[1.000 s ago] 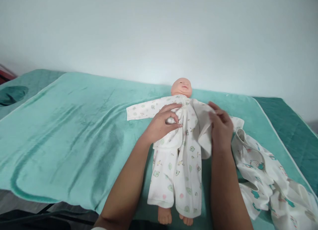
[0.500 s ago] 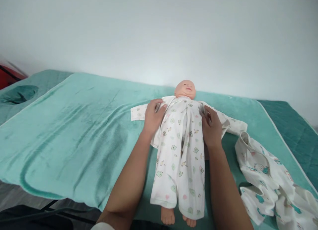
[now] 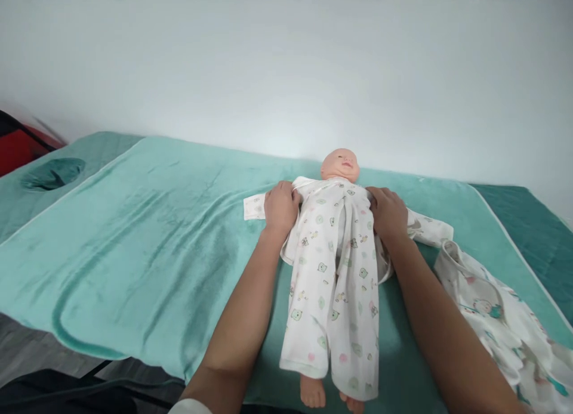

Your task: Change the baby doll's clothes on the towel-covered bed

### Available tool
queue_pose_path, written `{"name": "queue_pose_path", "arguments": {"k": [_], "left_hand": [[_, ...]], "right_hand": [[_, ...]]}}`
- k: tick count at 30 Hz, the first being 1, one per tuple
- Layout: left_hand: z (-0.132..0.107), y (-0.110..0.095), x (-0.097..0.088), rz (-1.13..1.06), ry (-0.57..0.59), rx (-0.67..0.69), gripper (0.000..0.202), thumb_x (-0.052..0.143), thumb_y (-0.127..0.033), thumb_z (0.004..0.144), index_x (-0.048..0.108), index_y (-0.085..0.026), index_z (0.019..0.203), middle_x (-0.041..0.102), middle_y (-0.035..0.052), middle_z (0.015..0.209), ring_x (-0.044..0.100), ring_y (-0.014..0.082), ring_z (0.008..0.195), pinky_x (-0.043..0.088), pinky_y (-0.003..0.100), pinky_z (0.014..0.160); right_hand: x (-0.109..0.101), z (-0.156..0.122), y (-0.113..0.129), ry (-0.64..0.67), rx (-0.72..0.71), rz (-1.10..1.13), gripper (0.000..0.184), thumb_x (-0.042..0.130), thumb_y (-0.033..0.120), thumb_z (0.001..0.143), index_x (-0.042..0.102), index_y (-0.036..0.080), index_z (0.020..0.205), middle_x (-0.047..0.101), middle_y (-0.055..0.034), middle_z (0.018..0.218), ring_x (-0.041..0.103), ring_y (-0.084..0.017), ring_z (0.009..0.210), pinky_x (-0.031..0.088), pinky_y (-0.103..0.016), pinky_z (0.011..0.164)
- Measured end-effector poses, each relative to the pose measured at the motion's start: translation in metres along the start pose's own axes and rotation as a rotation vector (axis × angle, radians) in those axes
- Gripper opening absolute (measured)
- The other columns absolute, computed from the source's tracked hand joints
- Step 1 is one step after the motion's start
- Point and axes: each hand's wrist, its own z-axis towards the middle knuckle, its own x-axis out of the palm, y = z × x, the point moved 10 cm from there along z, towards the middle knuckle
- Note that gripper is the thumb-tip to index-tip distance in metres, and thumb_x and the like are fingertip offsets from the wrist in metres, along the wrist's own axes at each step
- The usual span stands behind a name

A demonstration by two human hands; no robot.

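A baby doll (image 3: pixel 340 163) lies on its back, head toward the wall and bare feet toward me. It wears a white long-sleeved baby top (image 3: pixel 436 230) with its sleeves spread wide. White printed baby pants (image 3: pixel 333 271) cover its front from the chest to the ankles. My left hand (image 3: pixel 282 210) is closed at the pants' upper left edge, over the top's sleeve. On the other side, my right hand (image 3: pixel 388 214) curls its fingers at the upper right edge. Both hands' fingertips are partly hidden, so the exact fold of cloth gripped is unclear.
Another white printed baby garment (image 3: pixel 496 312) lies crumpled at the right, partly behind my right forearm. A turquoise plush blanket (image 3: pixel 147 241) covers the padded bed (image 3: pixel 519 217), which has a round hole (image 3: pixel 54 174) at the far left. A white wall (image 3: pixel 250 74) rises behind.
My hands have turned more palm-down and closed at the doll's sides, the right one moving slightly outward. The view has tilted up a little. The doll and pants lie much as before.
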Motion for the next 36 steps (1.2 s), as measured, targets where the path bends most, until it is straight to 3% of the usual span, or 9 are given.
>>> {"name": "queue_pose_path", "arguments": {"k": [4, 7, 9, 12, 16, 23, 30, 33, 36], "left_hand": [[0.006, 0.037, -0.003, 0.043, -0.005, -0.23, 0.02, 0.042, -0.03, 0.098, 0.06, -0.021, 0.098, 0.07, 0.0097, 0.104, 0.066, 0.0264, 0.095, 0.047, 0.038, 0.082], [0.009, 0.04, -0.006, 0.052, -0.013, -0.215, 0.018, 0.043, -0.026, 0.096, 0.06, -0.02, 0.098, 0.069, 0.0112, 0.109, 0.067, 0.0282, 0.098, 0.049, 0.04, 0.084], [0.01, 0.023, -0.013, 0.01, -0.064, -0.06, 0.021, 0.044, -0.017, 0.093, 0.061, -0.019, 0.105, 0.065, 0.0117, 0.124, 0.064, 0.0273, 0.111, 0.049, 0.04, 0.092], [0.002, -0.017, -0.018, -0.1, -0.08, 0.274, 0.04, 0.042, -0.005, 0.088, 0.06, -0.02, 0.12, 0.056, 0.0075, 0.144, 0.052, 0.0211, 0.132, 0.042, 0.036, 0.111], [-0.011, -0.044, 0.0, -0.129, 0.121, 0.46, 0.051, 0.037, -0.009, 0.093, 0.052, -0.026, 0.139, 0.054, 0.0022, 0.148, 0.049, 0.0175, 0.136, 0.031, 0.042, 0.122], [-0.011, -0.03, 0.013, -0.003, 0.177, 0.328, 0.065, 0.038, -0.007, 0.086, 0.045, -0.029, 0.147, 0.051, 0.0, 0.152, 0.043, 0.0231, 0.14, 0.028, 0.053, 0.122], [-0.002, -0.008, 0.017, -0.043, 0.196, 0.216, 0.071, 0.047, -0.008, 0.075, 0.053, -0.034, 0.141, 0.055, -0.0038, 0.149, 0.052, 0.0253, 0.132, 0.029, 0.051, 0.12], [0.002, -0.002, 0.017, -0.152, 0.209, 0.186, 0.065, 0.05, -0.013, 0.076, 0.057, -0.033, 0.138, 0.056, -0.0037, 0.148, 0.053, 0.0244, 0.132, 0.033, 0.047, 0.117], [0.003, -0.002, 0.011, -0.258, 0.167, 0.158, 0.059, 0.05, -0.013, 0.077, 0.063, -0.031, 0.131, 0.06, -0.0029, 0.144, 0.055, 0.0232, 0.131, 0.035, 0.045, 0.117]], "right_hand": [[0.004, 0.013, -0.048, 0.051, 0.161, 0.069, 0.042, 0.04, 0.02, 0.093, 0.074, 0.024, 0.117, 0.071, -0.0084, 0.117, 0.064, -0.029, 0.106, 0.048, -0.038, 0.088], [0.006, 0.015, -0.061, 0.074, 0.16, 0.118, 0.039, 0.042, 0.022, 0.092, 0.076, 0.022, 0.111, 0.071, -0.0083, 0.117, 0.064, -0.03, 0.107, 0.05, -0.042, 0.092], [-0.006, 0.013, -0.043, -0.01, 0.047, 0.108, 0.04, 0.042, 0.018, 0.091, 0.076, 0.019, 0.112, 0.068, -0.0107, 0.124, 0.061, -0.032, 0.114, 0.048, -0.046, 0.099], [-0.027, -0.001, 0.011, -0.114, -0.222, 0.099, 0.044, 0.042, 0.013, 0.09, 0.068, 0.017, 0.125, 0.059, -0.0127, 0.139, 0.052, -0.033, 0.128, 0.043, -0.051, 0.11], [-0.017, -0.014, 0.05, 0.061, -0.421, 0.192, 0.057, 0.047, 0.019, 0.093, 0.043, 0.02, 0.15, 0.051, -0.0112, 0.149, 0.048, -0.029, 0.134, 0.045, -0.047, 0.111], [0.011, -0.008, 0.02, 0.197, -0.307, -0.049, 0.059, 0.045, 0.026, 0.095, 0.035, 0.016, 0.151, 0.054, -0.0166, 0.142, 0.055, -0.034, 0.125, 0.05, -0.05, 0.1], [0.013, -0.006, -0.005, 0.208, -0.129, -0.113, 0.051, 0.049, 0.022, 0.088, 0.051, 0.015, 0.139, 0.062, -0.017, 0.125, 0.06, -0.037, 0.114, 0.052, -0.052, 0.091], [0.002, -0.007, 0.002, 0.163, -0.194, 0.074, 0.059, 0.05, 0.018, 0.081, 0.051, 0.013, 0.14, 0.059, -0.0167, 0.135, 0.056, -0.035, 0.123, 0.049, -0.051, 0.101], [-0.03, -0.006, 0.023, 0.044, -0.209, 0.233, 0.056, 0.045, 0.013, 0.079, 0.058, 0.017, 0.133, 0.058, -0.0121, 0.138, 0.055, -0.031, 0.127, 0.048, -0.047, 0.105]]}}
